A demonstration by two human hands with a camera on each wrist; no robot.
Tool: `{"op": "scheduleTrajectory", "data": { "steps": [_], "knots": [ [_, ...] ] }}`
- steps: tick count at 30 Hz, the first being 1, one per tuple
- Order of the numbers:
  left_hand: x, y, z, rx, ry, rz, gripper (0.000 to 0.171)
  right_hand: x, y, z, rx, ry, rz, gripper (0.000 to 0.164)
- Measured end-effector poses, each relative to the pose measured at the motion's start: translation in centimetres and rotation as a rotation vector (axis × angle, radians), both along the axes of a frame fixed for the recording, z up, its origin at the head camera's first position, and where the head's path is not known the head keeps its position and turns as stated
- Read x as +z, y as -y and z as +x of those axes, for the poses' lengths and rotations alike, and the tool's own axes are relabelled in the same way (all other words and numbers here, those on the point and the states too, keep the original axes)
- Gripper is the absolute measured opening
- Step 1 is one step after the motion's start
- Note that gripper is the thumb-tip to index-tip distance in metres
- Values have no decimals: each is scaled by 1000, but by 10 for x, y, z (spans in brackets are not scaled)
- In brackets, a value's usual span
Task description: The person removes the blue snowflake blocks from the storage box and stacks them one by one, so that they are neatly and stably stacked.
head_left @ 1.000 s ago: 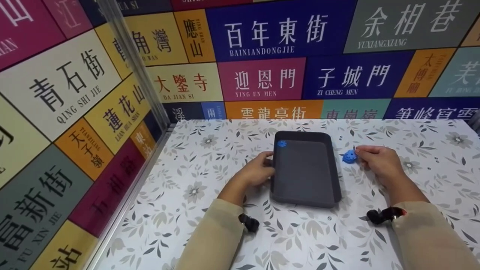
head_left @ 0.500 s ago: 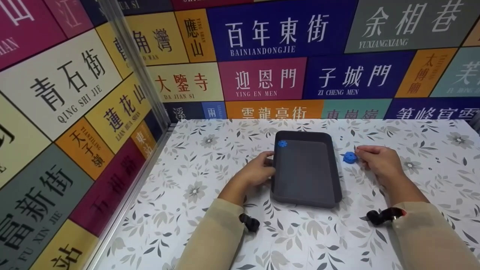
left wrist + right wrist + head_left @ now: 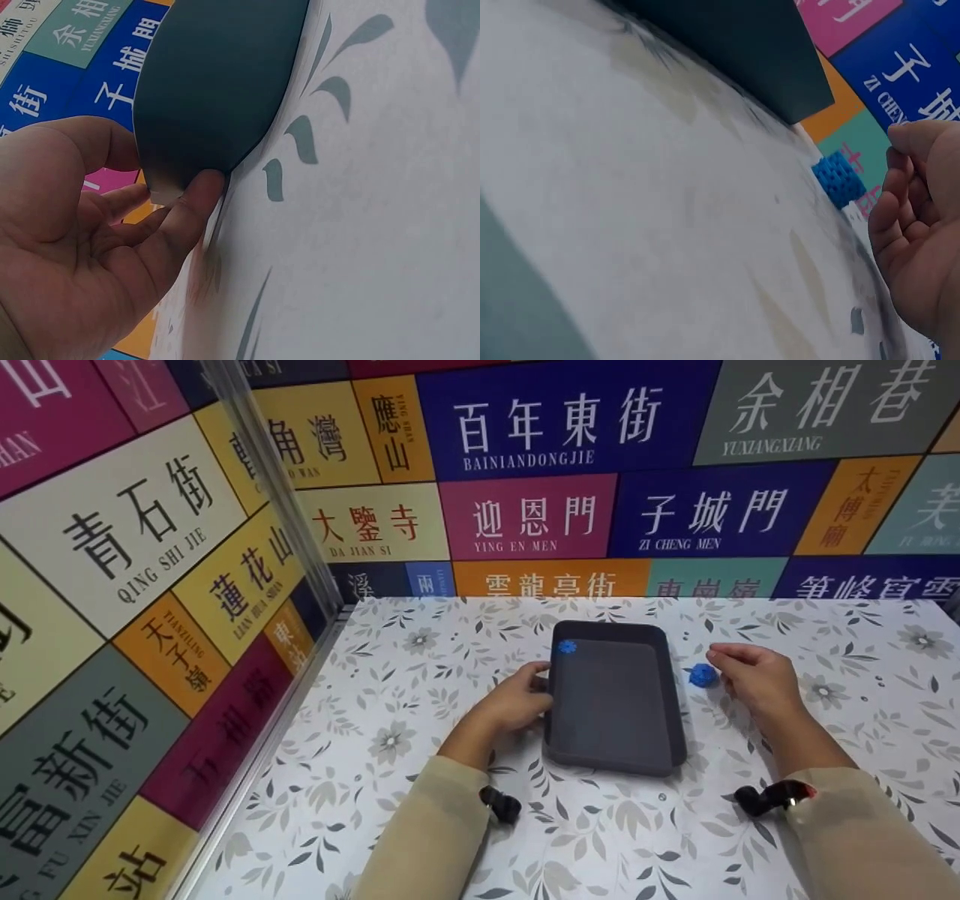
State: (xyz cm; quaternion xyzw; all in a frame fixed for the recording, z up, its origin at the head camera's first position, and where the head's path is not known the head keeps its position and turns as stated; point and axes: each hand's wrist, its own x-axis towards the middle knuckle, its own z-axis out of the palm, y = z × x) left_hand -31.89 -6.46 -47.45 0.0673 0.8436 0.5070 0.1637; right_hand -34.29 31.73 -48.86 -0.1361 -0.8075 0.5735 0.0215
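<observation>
A dark grey rectangular tray (image 3: 615, 697) rests on the patterned table. My left hand (image 3: 517, 701) holds its left side; the left wrist view shows thumb and fingertips against the tray's wall (image 3: 217, 82). One small blue notched disc, like a snowflake building disc (image 3: 568, 646), lies in the tray's far left corner. To the right of the tray stands a knobbly blue stack of such discs (image 3: 703, 675). Just beside and above it is my right hand (image 3: 757, 679), fingers curled and tips together. In the right wrist view the stack (image 3: 838, 180) is apart from those fingertips, and I see nothing between them.
White leaf-and-flower cloth covers the table (image 3: 420, 840). Colourful sign-printed walls rise behind it (image 3: 525, 517) and along the left (image 3: 150, 547). A black camera is strapped at each wrist, left (image 3: 501, 804) and right (image 3: 765, 799).
The blue stack, tilted at first near my right fingertips, now sits upright. My right fingertips have risen slightly away from it. The left hand and tray stay put.
</observation>
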Motion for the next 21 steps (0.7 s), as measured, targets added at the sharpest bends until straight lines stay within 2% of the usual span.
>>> {"op": "scheduleTrajectory", "data": {
  "steps": [2, 6, 8, 11, 15, 19, 21],
  "knots": [
    [0, 0, 0, 4, 2, 10, 73, 4, 5, 2, 8, -45, -62, 53],
    [0, -1, 1, 16, 9, 36, 73, 14, 16, 5, 40, -143, -219, 33],
    [0, -2, 1, 22, 15, 49, 73, 18, 24, 7, 62, -173, -282, 28],
    [1, -2, 2, 24, 12, 47, 74, 25, 35, 10, 88, -181, -310, 26],
    [2, -2, 3, 22, 9, 39, 74, 33, 51, 15, 120, -186, -283, 24],
    [3, -2, 3, 21, 8, 33, 74, 41, 68, 21, 152, -229, -257, 20],
    [3, -3, 3, 16, 5, 29, 74, 46, 77, 24, 165, -250, -287, 19]
  ]
}}
